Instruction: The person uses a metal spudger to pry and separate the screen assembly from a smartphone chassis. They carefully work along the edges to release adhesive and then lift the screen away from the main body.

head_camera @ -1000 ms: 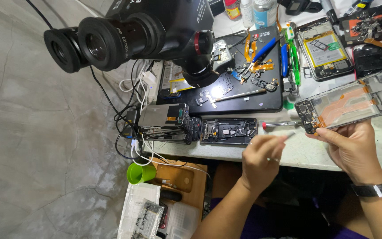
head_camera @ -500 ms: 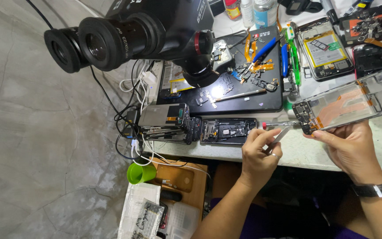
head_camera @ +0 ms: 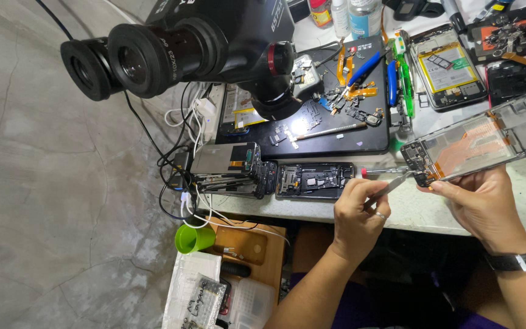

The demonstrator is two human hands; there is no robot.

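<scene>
Your left hand (head_camera: pixel 360 213) grips tweezers (head_camera: pixel 391 186), tips at the end of the phone frame (head_camera: pixel 476 143) your right hand (head_camera: pixel 479 204) holds above the tabletop (head_camera: pixel 421 210), beside the microscope (head_camera: pixel 208 42).

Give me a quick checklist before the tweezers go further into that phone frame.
1. Right hand grips the phone frame: ok.
2. Left hand pinches the tweezers: ok.
3. Tweezer tip at the frame's lower corner: ok.
4. Tip on the right part: cannot tell, too small.
5. Frame supported on the table: not ok, held above the edge.
6. Red-handled tool out of the way: ok.
</scene>
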